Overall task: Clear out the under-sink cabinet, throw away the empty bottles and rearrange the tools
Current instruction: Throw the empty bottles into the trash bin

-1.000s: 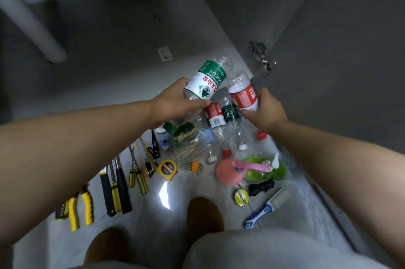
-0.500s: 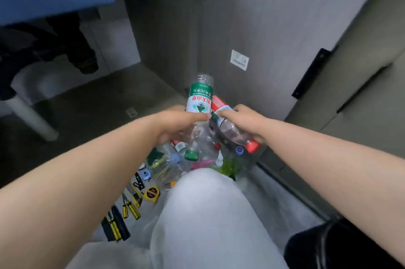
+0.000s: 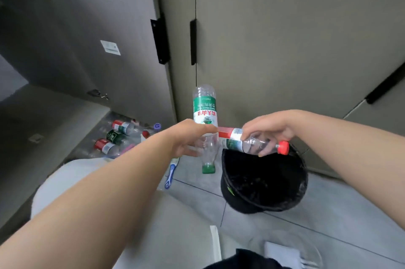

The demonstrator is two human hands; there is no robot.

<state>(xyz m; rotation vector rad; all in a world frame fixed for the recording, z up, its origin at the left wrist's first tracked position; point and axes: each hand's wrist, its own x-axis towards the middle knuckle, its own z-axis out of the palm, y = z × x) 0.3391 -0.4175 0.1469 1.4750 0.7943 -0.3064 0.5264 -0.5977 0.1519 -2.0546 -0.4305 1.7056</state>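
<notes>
My left hand (image 3: pixel 189 140) grips an empty clear bottle with a green label (image 3: pixel 205 110), held upside down with its green cap pointing at the floor. My right hand (image 3: pixel 268 129) holds a second empty bottle with a red cap and red-white label (image 3: pixel 252 143), lying sideways over the rim of a black bin (image 3: pixel 263 183) lined with a black bag. Both bottles touch or cross near my left fingers. Several more empty bottles (image 3: pixel 118 137) lie on the floor at the left, by the open cabinet.
Closed grey cabinet doors (image 3: pixel 285 49) with black handles rise behind the bin. An open cabinet door (image 3: pixel 76 38) stands at the left. A blue-and-white brush (image 3: pixel 172 172) lies on the tiled floor beside my knee (image 3: pixel 87 181).
The view has swung right from the tools and cabinet to the bin. Both hands carried their bottles along, and the red-capped bottle now hangs over the bin's opening.
</notes>
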